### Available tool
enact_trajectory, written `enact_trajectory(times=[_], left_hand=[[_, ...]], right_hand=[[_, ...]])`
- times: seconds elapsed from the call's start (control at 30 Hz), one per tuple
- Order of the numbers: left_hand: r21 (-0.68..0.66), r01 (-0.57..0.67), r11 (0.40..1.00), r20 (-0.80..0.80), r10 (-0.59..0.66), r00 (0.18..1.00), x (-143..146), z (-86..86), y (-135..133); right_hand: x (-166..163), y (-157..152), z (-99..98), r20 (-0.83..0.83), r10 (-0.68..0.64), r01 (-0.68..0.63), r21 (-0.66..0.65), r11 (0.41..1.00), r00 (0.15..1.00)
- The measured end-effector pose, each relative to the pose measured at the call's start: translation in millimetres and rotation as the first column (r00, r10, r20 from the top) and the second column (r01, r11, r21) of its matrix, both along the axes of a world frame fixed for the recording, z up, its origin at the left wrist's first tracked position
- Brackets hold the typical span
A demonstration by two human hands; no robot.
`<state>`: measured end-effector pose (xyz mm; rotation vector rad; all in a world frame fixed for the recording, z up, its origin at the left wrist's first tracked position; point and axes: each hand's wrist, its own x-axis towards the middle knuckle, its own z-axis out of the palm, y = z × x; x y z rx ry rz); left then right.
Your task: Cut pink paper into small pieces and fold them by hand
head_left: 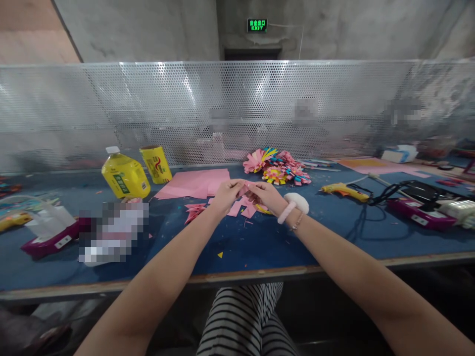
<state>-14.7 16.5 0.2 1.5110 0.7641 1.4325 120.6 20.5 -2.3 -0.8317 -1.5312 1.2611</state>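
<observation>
Head view: two bare hands over the bench (260, 254), midway between front and back edges. Left hand (227, 195) and right hand (267, 194) both pinched on one small pink paper piece (244, 186), held above the bench top. Paper flowers (278, 168) bunched by back edge, at least four; exact count unclear. One bottle (124, 174), one yellow can (156, 165) towards back-left corner. Yellow glue gun (345, 191), one, right of hands. One yellow scrap (220, 255) near front edge.
</observation>
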Motion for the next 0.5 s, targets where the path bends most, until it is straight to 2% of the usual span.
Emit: enact_trajectory(times=[0.27, 0.5], left_hand=[[-0.051, 0.032, 0.998, 0.064, -0.028, 0.998, 2.6, 1.9, -3.2], [-0.134, -0.085, 0.987, 0.121, 0.101, 0.988, 5.1, 4.7, -8.0]], right_hand=[[-0.1, 2.4, -1.0, -0.015, -0.004, 0.005, 0.045, 0.999, 1.0], [-1.6, -4.3, 2.4, 0.051, -0.025, 0.017, 0.145, 0.989, 0.998]])
